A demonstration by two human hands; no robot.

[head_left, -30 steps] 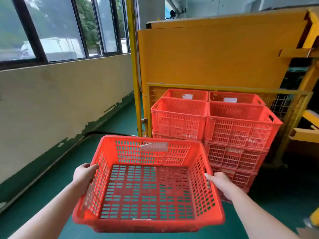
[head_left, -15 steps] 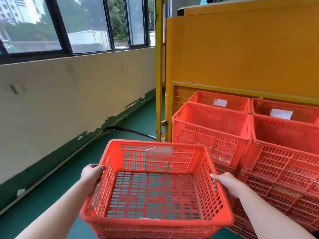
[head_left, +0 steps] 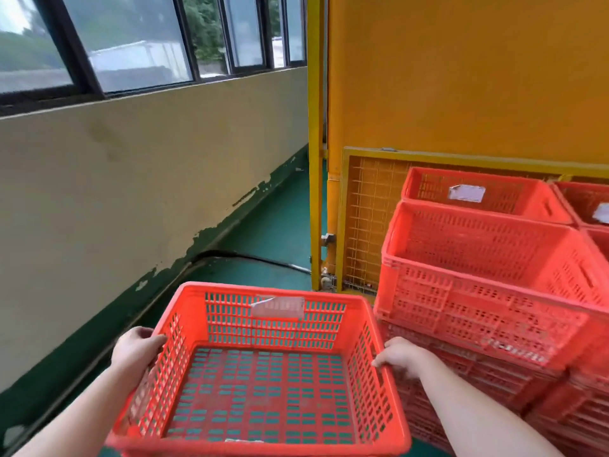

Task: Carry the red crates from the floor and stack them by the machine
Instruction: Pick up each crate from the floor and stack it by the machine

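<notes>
Item: red crate (head_left: 263,384), slotted plastic, open top, held level in the air over the green floor (head_left: 273,232), which shows through its base slots. A pale label (head_left: 278,306) sits on its far wall.
Hold: left hand (head_left: 136,352) grips the left side wall with fingers curled over the rim; right hand (head_left: 400,356) grips the right rim likewise. Neither hand holds anything else.
Position: just left of the stacked red crates (head_left: 478,291), its right wall close beside them; whether it touches them cannot be told.
Stack: several crates high, with more stacks behind and to the right, set against the mesh guard (head_left: 365,225) of the yellow machine (head_left: 461,77).
Surroundings: cream wall (head_left: 131,192) under windows (head_left: 131,44) at left; black cable (head_left: 257,258) on the floor.
</notes>
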